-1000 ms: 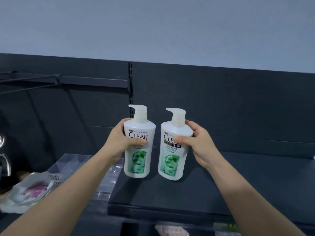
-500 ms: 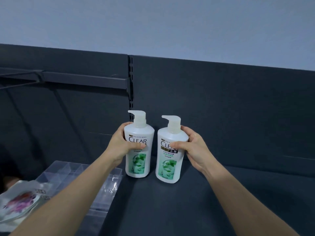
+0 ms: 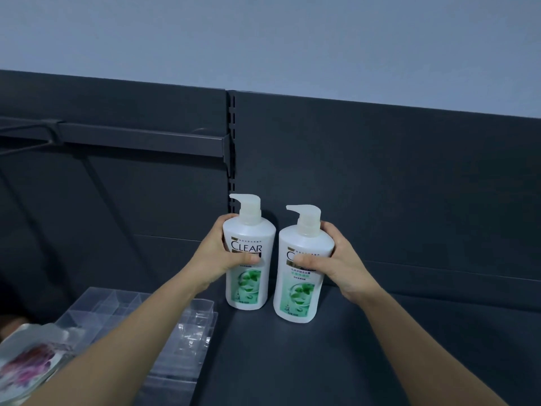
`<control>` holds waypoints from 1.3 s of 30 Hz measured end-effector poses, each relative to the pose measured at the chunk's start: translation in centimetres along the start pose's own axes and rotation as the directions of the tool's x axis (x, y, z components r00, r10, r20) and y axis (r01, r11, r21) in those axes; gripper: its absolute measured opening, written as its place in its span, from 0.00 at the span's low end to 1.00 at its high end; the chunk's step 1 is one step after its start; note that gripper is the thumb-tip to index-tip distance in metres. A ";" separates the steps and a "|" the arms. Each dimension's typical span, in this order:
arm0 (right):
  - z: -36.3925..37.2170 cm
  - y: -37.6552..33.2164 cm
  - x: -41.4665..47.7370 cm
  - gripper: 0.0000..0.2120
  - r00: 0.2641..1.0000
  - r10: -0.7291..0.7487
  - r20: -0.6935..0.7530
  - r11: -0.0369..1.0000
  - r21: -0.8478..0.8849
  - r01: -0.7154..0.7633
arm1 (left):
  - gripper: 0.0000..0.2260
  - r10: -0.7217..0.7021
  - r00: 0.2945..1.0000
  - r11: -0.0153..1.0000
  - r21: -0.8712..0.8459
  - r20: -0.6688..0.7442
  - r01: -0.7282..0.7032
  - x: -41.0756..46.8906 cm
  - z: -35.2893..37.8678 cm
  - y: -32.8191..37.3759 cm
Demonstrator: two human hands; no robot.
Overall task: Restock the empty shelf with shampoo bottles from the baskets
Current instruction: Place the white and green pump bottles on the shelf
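Two shampoo bottles at the shelf

The left hand (image 3: 218, 259) grips the left bottle (image 3: 248, 268), the right hand (image 3: 336, 259) the right bottle (image 3: 301, 276), fingers wrapped round each; both stand upright, close together, on the dark shelf (image 3: 380, 347) near its back panel (image 3: 409, 186), a clear organiser (image 3: 187, 332) to the left

A shop: dark metal retail shelf (image 3: 366, 361) with slotted upright (image 3: 232, 136) and branded shampoo bottles (image 3: 248, 259).

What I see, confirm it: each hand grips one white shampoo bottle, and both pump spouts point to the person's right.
Wrong on the pump spouts: the head view shows both pointing left. The rest holds: the left hand grips the left bottle, the right hand the right bottle.
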State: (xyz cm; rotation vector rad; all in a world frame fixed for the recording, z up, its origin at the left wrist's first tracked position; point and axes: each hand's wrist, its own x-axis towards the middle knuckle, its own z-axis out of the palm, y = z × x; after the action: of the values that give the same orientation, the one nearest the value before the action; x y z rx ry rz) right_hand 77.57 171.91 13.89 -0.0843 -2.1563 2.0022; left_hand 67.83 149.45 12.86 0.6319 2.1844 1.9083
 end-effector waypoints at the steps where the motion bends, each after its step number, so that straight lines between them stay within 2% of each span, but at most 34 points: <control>1: 0.2 0.2 -0.1 0.37 1.000 -0.005 -0.030 0.999 -0.053 0.004 | 0.33 0.008 1.000 0.998 0.063 0.001 -0.008 0.0 -0.2 0.0; 4: 0.6 1.0 -0.2 0.40 0.989 -0.021 -0.149 0.982 -0.189 -0.007 | 0.34 0.040 0.999 0.967 0.252 0.003 -0.039 -0.1 -0.5 -0.3; 6: 0.7 1.3 0.0 0.37 0.979 -0.039 -0.199 0.967 -0.253 -0.013 | 0.35 0.051 0.999 0.951 0.304 -0.013 -0.045 0.0 -0.4 -0.5; 9: 0.5 1.4 0.4 0.33 0.969 -0.067 -0.237 0.959 -0.283 -0.003 | 0.34 0.067 0.997 0.947 0.316 -0.040 -0.051 0.8 0.2 -0.8; 14: 0.3 1.4 1.1 0.33 0.964 -0.070 -0.258 0.954 -0.301 -0.011 | 0.30 0.051 0.997 0.952 0.303 -0.063 -0.029 1.8 0.9 -0.8; 21: 0.1 1.4 1.9 0.33 0.956 -0.080 -0.283 0.951 -0.309 -0.012 | 0.31 0.044 0.997 0.944 0.330 -0.062 -0.021 2.2 1.0 -0.9; 28: 0.3 1.7 2.1 0.37 0.939 -0.116 -0.324 0.924 -0.382 -0.018 | 0.30 0.024 0.998 0.946 0.324 -0.066 -0.001 2.2 1.1 -0.7; 35: 1.2 1.5 1.2 0.43 0.926 -0.125 -0.357 0.894 -0.445 -0.050 | 0.30 0.068 0.995 0.945 0.326 -0.079 -0.038 1.4 1.5 -0.6; 37: 1.6 1.2 0.7 0.47 0.929 -0.121 -0.351 0.868 -0.491 -0.072 | 0.32 0.107 0.991 0.937 0.343 -0.083 -0.072 1.0 1.5 -0.7; 39: 1.8 1.1 0.0 0.52 0.928 -0.119 -0.354 0.835 -0.541 -0.099 | 0.40 0.169 0.981 0.896 0.429 -0.096 -0.112 0.4 1.7 -0.5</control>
State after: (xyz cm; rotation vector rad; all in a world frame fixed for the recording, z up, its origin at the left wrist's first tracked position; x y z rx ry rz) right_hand 77.19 170.24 12.73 -0.4961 -2.3698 1.1588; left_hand 68.04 151.09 12.13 0.7688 2.7400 1.5778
